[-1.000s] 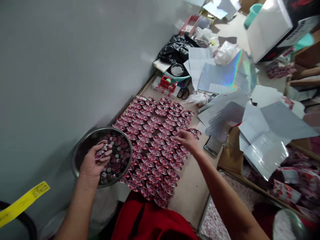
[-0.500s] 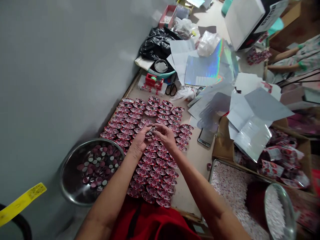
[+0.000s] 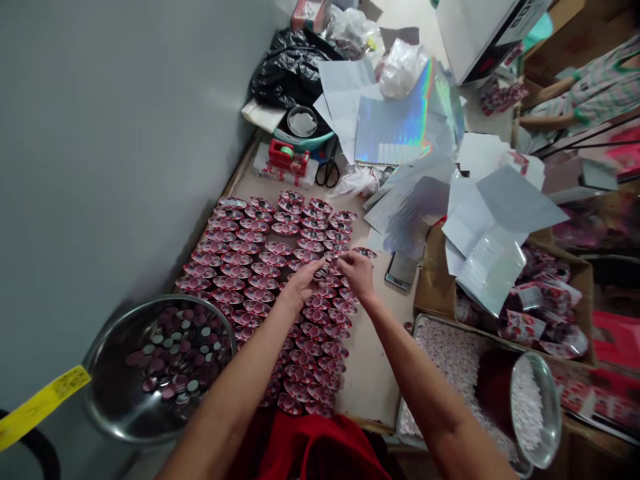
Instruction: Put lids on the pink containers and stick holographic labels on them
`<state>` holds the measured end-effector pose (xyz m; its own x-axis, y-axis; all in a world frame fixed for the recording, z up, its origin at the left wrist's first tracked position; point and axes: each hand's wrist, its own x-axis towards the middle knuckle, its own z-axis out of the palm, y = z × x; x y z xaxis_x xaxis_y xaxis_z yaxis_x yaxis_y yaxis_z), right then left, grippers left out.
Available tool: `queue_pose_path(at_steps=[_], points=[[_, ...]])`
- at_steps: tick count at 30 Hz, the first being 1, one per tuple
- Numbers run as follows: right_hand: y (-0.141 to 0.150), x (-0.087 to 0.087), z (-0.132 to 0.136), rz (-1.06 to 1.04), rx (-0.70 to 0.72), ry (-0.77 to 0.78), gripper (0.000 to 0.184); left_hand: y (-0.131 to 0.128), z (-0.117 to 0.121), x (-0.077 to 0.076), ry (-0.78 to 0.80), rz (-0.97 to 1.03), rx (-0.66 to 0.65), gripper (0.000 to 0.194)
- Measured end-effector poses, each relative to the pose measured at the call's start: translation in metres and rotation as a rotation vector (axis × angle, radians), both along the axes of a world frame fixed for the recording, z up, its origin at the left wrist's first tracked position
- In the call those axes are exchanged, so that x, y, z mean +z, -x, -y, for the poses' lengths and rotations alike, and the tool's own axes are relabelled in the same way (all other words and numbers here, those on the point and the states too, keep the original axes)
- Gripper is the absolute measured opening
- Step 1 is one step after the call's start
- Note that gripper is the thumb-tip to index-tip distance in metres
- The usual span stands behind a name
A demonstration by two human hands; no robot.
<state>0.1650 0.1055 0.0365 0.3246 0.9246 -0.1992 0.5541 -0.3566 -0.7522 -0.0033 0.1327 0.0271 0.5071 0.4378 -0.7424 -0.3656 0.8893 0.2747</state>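
Rows of small red-and-pink oval-topped packs (image 3: pixel 260 293), each with a round spot in the middle of its top, stand close together on the table. My left hand (image 3: pixel 301 285) is closed around a few small round discs (image 3: pixel 321 272) above the packs. Close by on the right, my right hand (image 3: pixel 358 272) has its fingers pinched over the packs; what is between the fingertips is too small to make out. Pink and white discs (image 3: pixel 185 343) lie loose in a steel bowl (image 3: pixel 107 410) at the left.
Scissors (image 3: pixel 328 172), a red tape dispenser (image 3: pixel 289 158) and silvery sheets (image 3: pixel 395 127) lie further back. To the right are a phone-like device (image 3: pixel 401 270), a carton (image 3: pixel 583 267) of printed packets and a tray of pale granules (image 3: pixel 445 350) with a metal container (image 3: pixel 545 400). Another person's arms (image 3: pixel 550 107) show far right.
My hands have moved right relative to the packs and drawn apart. The right hand has left the discs in my left hand and now pinches over the right-hand rows. The view has shifted slightly.
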Motion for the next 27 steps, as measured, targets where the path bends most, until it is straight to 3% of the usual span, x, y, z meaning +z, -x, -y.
queue_pose_path(at_steps=[4,7,12,18,21,23,27], points=[[-0.028,-0.014,-0.059,0.266,0.016,0.128,0.023,-0.002,-0.015,-0.013,0.076,-0.024,0.154,0.011],[-0.033,-0.025,-0.089,0.391,0.08,0.235,0.026,0.001,-0.026,-0.019,0.072,-0.007,0.19,0.016],[-0.033,-0.034,-0.111,0.525,0.186,0.397,0.025,0.003,-0.036,-0.028,0.075,0.03,0.153,0.023],[-0.05,-0.038,-0.137,0.576,0.247,0.549,0.051,0.001,-0.037,-0.036,0.028,0.0,0.137,0.017],[-0.045,-0.028,-0.128,0.57,0.277,0.461,0.034,-0.001,-0.036,-0.033,0.105,-0.035,0.177,0.01],[-0.033,-0.021,-0.108,0.477,0.251,0.314,0.021,-0.002,-0.035,-0.031,0.112,-0.065,0.175,0.01],[-0.007,-0.014,-0.057,-0.066,0.268,0.079,0.025,-0.003,-0.029,-0.033,-0.056,-0.113,0.111,0.02]])
